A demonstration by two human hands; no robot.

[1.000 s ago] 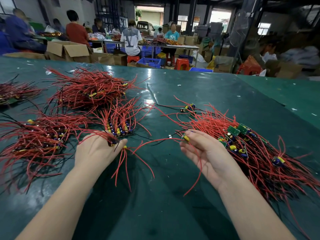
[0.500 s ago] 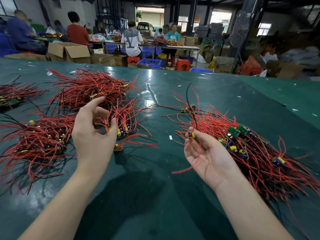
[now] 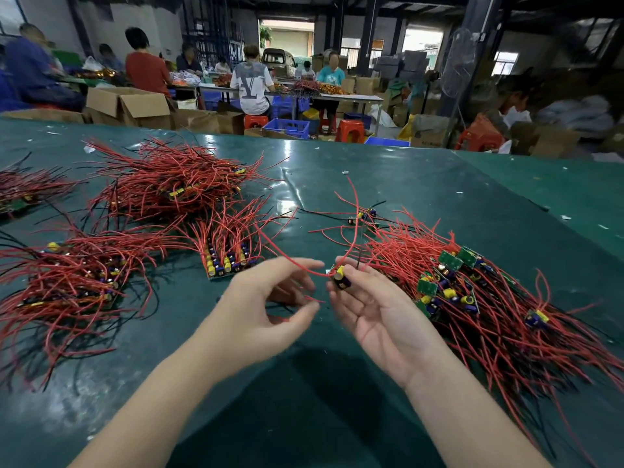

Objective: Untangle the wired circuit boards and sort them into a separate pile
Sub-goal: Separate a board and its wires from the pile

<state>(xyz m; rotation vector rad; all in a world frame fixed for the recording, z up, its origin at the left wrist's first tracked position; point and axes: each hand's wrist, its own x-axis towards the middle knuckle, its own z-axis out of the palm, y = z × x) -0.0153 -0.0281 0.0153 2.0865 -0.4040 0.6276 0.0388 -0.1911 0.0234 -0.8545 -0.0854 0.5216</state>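
Green bench (image 3: pixel 422 184) filled most of the view, with a workshop of seated people and cardboard boxes behind it. Big tangled pile (image 3: pixel 499 315) of red-wired circuit boards lay on the right side of the bench, green boards and yellow-topped capacitors showing among the wires. Two sorted heaps sat on the left: a far heap (image 3: pixel 169 184) and a near heap (image 3: pixel 67 285), plus another partly cut off at the left edge (image 3: pixel 20 194). Small neat stack (image 3: pixel 229 251) of boards lay between the heaps and the hands, wires fanned away from the person. A loose board (image 3: pixel 366 216) sat apart, just beyond the tangled pile.

Right hand (image 3: pixel 381 319) was palm up, fingers partly curled, thumb and fingertips pinching one circuit board (image 3: pixel 341 278) with a yellow-topped capacitor, held above the bench beside the tangled pile. Its red wire (image 3: pixel 351 238) arced up and away from the board. Left hand (image 3: pixel 260 315) was held loose just beside the right, fingers spread and gently bent, gripping nothing; a red wire strand (image 3: pixel 290 261) crossed at its fingertips, contact unclear.
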